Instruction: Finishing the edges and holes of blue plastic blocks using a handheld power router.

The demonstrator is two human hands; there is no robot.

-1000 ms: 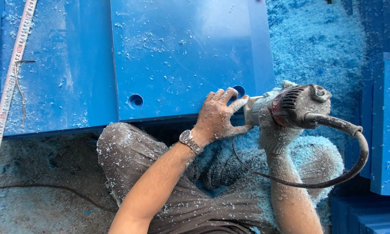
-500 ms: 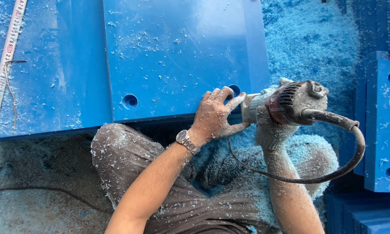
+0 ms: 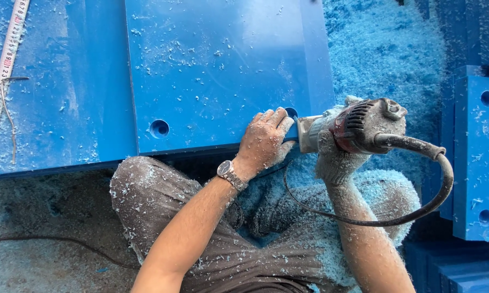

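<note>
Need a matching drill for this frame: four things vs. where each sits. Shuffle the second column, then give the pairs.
Things:
1. power tool
2. wristwatch
3. tape measure
4. round hole

Places:
A. far left edge, lying across the blue slab
B. on the left hand's wrist
C. gripped in the right hand
D. near the slab's lower edge, left of the hands

Pairs: 1-C, 2-B, 3-A, 4-D

The scene was evenly and brightly lit by soft daylight. A broad pale sheen lay across the upper part of the blue plastic slab [image 3: 217,70], without hard glare. Shadows were faint, deepest under the slab's near edge and between the knees. Focus was sharp on the shavings [image 3: 380,43] and the wristwatch [image 3: 231,174]. No motion blur showed. Edge distortion was slight.
</note>
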